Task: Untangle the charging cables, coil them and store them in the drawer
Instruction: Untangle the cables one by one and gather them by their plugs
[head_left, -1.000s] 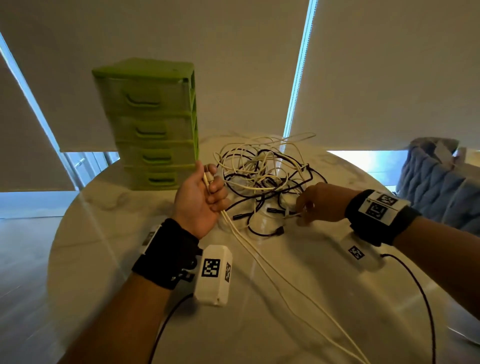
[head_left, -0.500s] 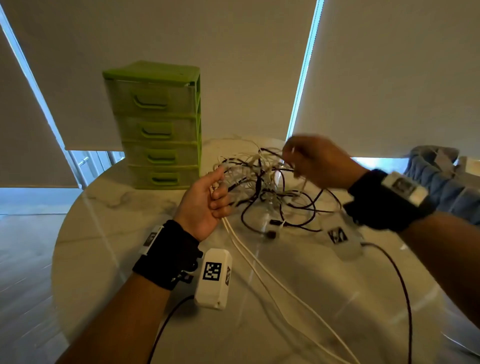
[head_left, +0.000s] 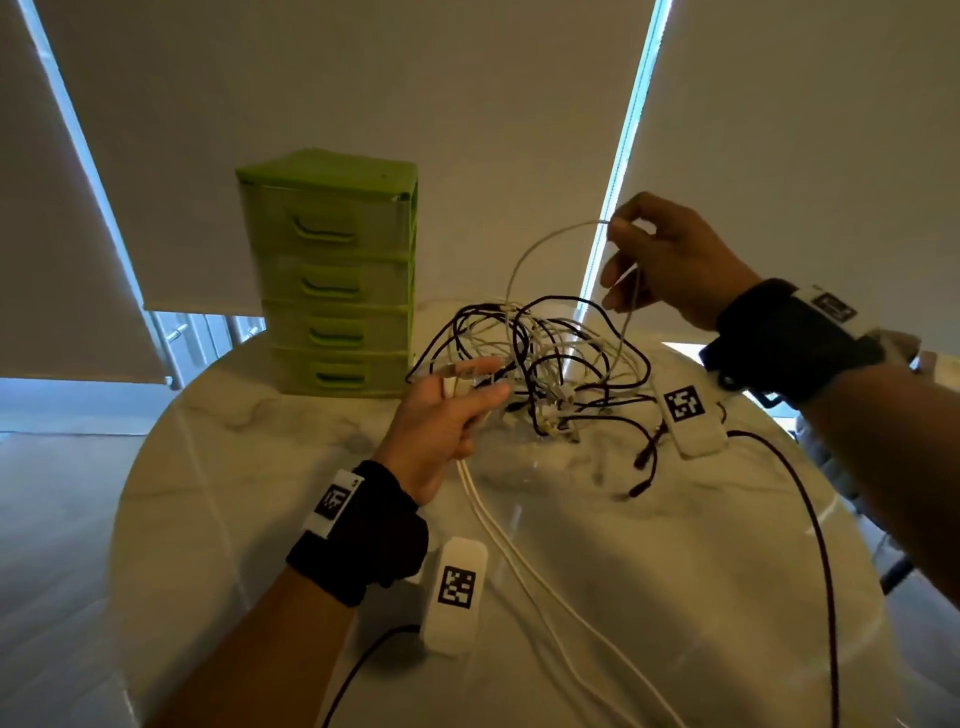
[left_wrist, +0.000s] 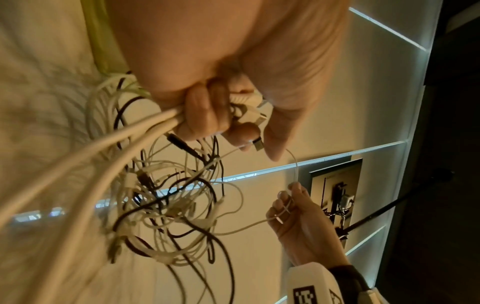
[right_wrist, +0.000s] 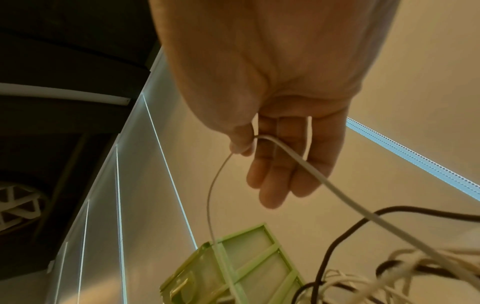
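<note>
A tangle of white and black charging cables (head_left: 545, 364) (left_wrist: 166, 207) (right_wrist: 389, 277) lies on the round marble table (head_left: 649, 597). My left hand (head_left: 447, 410) (left_wrist: 221, 115) grips the plug ends of white cables (head_left: 519, 551), which trail toward the near edge. My right hand (head_left: 660, 260) (right_wrist: 262, 144), raised above the tangle, pinches a thin white cable (head_left: 540, 244) (left_wrist: 293, 170) (right_wrist: 215, 185) between thumb and fingers; it arcs down into the tangle. The green drawer unit (head_left: 332, 275) (right_wrist: 241, 265) with several shut drawers stands behind the left hand.
Window blinds (head_left: 363, 104) hang behind the table. A grey padded chair (head_left: 924, 364) shows at the far right edge. A black lead (head_left: 821, 545) from my right wrist runs across the table's right side. Bare marble lies in front of the hands.
My right hand has risen from the table, lifting a thin white cable up out of the tangle. The left hand keeps its hold on the white cable ends, nearly still.
</note>
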